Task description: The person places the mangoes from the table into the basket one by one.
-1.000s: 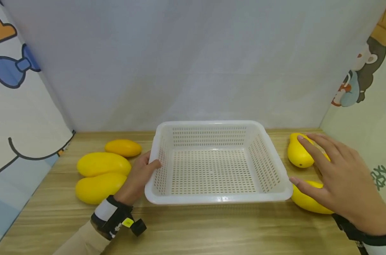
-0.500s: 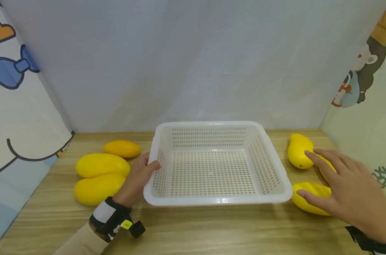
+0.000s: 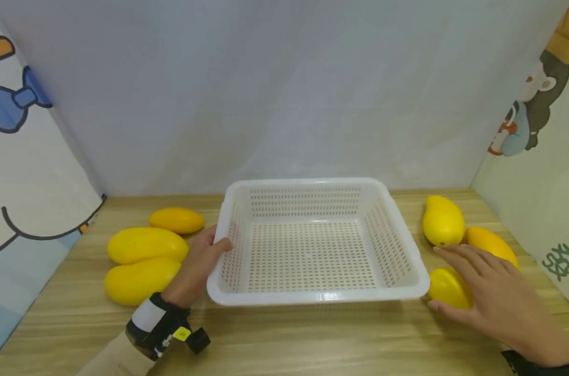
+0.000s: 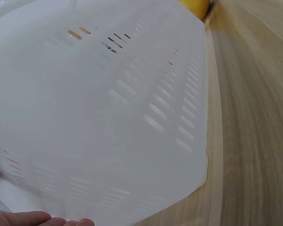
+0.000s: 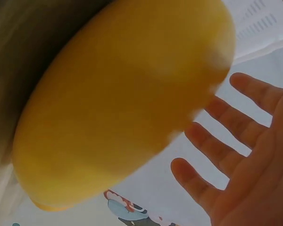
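Left hand (image 3: 192, 271) grips the white basket (image 3: 322, 297); right of it, the right hand (image 3: 502, 303), fingers spread, reaches for the front yellow fruit (image 3: 448, 287). Grasping seems the step; next calls for curling round the fruit

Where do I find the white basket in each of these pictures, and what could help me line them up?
Head: the white basket is at the centre, in the lower half.
Left wrist: the basket fills most of the left and middle.
Right wrist: only a slotted part of the basket, upper right corner.
Shared landmark: the printed cartoon figure, head far right, right wrist bottom; not clearly identifiable in left wrist.
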`<state>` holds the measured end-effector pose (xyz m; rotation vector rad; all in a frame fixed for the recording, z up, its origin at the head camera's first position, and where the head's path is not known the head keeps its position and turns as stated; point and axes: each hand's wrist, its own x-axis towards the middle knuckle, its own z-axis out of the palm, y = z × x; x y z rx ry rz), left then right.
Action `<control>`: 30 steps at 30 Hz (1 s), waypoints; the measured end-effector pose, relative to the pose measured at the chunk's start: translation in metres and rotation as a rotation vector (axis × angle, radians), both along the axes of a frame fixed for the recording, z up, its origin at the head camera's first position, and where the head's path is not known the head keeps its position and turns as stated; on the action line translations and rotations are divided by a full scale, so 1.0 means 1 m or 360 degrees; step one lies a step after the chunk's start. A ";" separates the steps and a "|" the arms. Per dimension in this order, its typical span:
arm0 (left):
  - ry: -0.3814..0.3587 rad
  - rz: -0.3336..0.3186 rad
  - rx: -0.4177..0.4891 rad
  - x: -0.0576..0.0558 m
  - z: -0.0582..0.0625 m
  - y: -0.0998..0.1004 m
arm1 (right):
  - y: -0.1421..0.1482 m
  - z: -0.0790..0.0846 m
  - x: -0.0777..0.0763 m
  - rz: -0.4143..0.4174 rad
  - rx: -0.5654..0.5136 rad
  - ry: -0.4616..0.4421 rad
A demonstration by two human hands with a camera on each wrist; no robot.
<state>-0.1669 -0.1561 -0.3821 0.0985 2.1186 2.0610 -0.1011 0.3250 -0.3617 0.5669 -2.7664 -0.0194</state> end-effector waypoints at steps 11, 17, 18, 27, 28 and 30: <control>0.0022 -0.0016 0.0029 0.001 -0.001 0.000 | -0.001 -0.013 -0.004 0.0042 0.0052 -0.0007; 0.0036 -0.0042 0.0067 0.000 -0.002 0.000 | 0.000 -0.018 -0.005 0.0059 0.0052 -0.0004; 0.0035 -0.0040 0.0067 0.000 -0.002 0.000 | 0.000 -0.019 -0.005 0.0060 0.0050 -0.0015; -0.0024 -0.0020 0.0068 0.000 -0.002 0.000 | 0.000 -0.029 -0.006 0.0013 0.0088 -0.0176; -0.0024 -0.0019 0.0064 0.000 -0.002 0.000 | 0.000 -0.029 -0.007 0.0010 0.0087 -0.0172; -0.0015 -0.0016 0.0052 -0.001 -0.002 0.001 | 0.001 -0.028 -0.007 0.0014 0.0077 -0.0141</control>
